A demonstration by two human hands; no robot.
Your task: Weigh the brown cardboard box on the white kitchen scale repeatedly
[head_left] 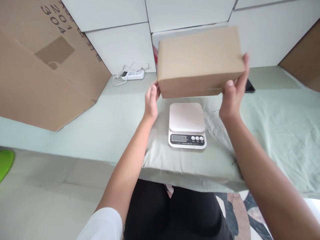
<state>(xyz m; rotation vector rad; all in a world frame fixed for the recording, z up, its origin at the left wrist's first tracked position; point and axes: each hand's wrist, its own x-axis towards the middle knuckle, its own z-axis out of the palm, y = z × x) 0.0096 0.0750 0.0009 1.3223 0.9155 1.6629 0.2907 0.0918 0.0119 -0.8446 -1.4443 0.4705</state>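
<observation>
A closed brown cardboard box (200, 56) is held up between my two hands, above and behind a white kitchen scale (187, 116). My left hand (152, 100) grips the box's lower left corner, with its fingertips partly hidden behind it. On the other side, my right hand (234, 88) clasps the right end, thumb on the front face and fingers along the side. The scale lies on the cloth nearer to me, its display and buttons facing me. Nothing rests on its weighing plate.
A large cardboard carton (50, 76) stands at the left. Near the white wall lies a white power strip (133, 74) with a cable. A dark flat object (249, 86) shows behind my right hand. The pale green cloth (120, 133) covers the table, wrinkled at right.
</observation>
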